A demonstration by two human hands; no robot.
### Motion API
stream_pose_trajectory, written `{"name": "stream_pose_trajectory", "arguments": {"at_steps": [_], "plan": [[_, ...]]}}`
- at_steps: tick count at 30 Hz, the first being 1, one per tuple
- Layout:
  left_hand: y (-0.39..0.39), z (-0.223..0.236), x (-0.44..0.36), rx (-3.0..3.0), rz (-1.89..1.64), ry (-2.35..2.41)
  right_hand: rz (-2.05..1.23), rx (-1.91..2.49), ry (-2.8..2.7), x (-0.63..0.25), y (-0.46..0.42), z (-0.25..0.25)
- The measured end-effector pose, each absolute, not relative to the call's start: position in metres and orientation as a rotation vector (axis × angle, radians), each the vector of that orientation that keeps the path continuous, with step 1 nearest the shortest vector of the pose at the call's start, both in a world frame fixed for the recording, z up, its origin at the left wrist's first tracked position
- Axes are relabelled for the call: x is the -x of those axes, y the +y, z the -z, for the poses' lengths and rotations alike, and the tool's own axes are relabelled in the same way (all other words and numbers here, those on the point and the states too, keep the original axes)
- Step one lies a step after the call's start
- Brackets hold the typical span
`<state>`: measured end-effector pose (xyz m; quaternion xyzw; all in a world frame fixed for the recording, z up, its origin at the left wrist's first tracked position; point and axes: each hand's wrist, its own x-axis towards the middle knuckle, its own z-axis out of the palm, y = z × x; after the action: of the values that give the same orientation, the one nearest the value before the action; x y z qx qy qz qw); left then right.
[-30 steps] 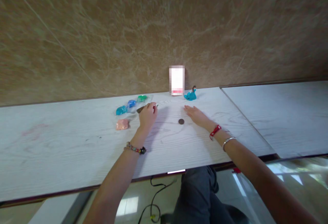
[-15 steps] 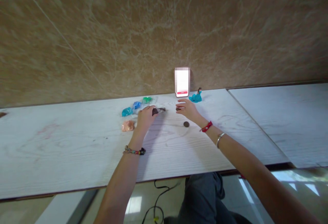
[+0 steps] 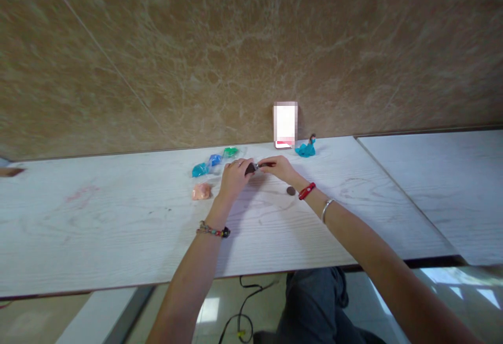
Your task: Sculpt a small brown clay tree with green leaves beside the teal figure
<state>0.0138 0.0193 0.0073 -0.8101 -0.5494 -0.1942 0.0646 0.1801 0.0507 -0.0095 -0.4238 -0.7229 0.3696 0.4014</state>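
My left hand (image 3: 232, 182) is closed around a dark-handled tool with a shiny metal end (image 3: 250, 168); its exact kind is too small to make out. Opposite it, my right hand (image 3: 282, 169) pinches a small dark brown piece (image 3: 268, 164) that meets the tool's metal end. A flat dark brown disc (image 3: 291, 191) lies on the white table (image 3: 259, 244) beside my right wrist. Behind my right hand stands a small figure in a teal dress (image 3: 306, 149).
Left of my left hand lie packets coloured teal (image 3: 200, 170), blue (image 3: 215, 160), green (image 3: 230, 152) and peach (image 3: 201, 191). A phone with a bright screen (image 3: 285, 124) leans on the brown marbled wall (image 3: 188, 71). A black cable (image 3: 238, 315) lies on the floor.
My right hand, flat on the table at first, has lifted, taken a small brown piece and moved left to the tool. My left hand has turned the tool and shifted slightly right. The view has drifted.
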Motion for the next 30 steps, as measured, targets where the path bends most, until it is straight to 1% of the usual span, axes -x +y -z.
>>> {"name": "stream_pose_trajectory", "arguments": {"at_steps": [4, 7, 9, 12, 15, 19, 21, 26, 30], "plan": [[0.020, -0.006, -0.010, 2.322, 0.518, -1.738, -0.938, 1.027, -1.625, -0.194, 0.053, -0.004], [0.021, -0.004, -0.006, 2.195, 0.425, -1.869, -0.852, 0.958, -1.313, -0.223, 0.056, -0.015], [0.021, -0.003, -0.005, 2.186, 0.364, -1.923, -0.861, 0.964, -1.245, -0.245, 0.056, -0.018], [0.021, -0.001, -0.007, 2.254, 0.335, -1.930, -0.863, 1.092, -1.416, -0.270, 0.048, -0.009], [0.022, 0.000, -0.009, 2.287, 0.391, -1.910, -0.634, 1.325, -1.797, -0.283, 0.035, 0.011], [0.023, 0.004, -0.011, 2.299, 0.505, -1.836, -0.524, 1.405, -1.956, -0.292, 0.017, 0.029], [0.023, 0.004, -0.012, 2.296, 0.540, -1.796, -0.462, 1.408, -2.032, -0.295, 0.010, 0.031], [0.022, 0.004, -0.017, 2.347, 0.610, -1.739, -0.190, 1.362, -2.390, -0.291, 0.000, 0.030], [0.021, 0.005, -0.017, 2.395, 0.659, -1.711, -0.158, 1.530, -2.338, -0.283, 0.000, 0.029]]}}
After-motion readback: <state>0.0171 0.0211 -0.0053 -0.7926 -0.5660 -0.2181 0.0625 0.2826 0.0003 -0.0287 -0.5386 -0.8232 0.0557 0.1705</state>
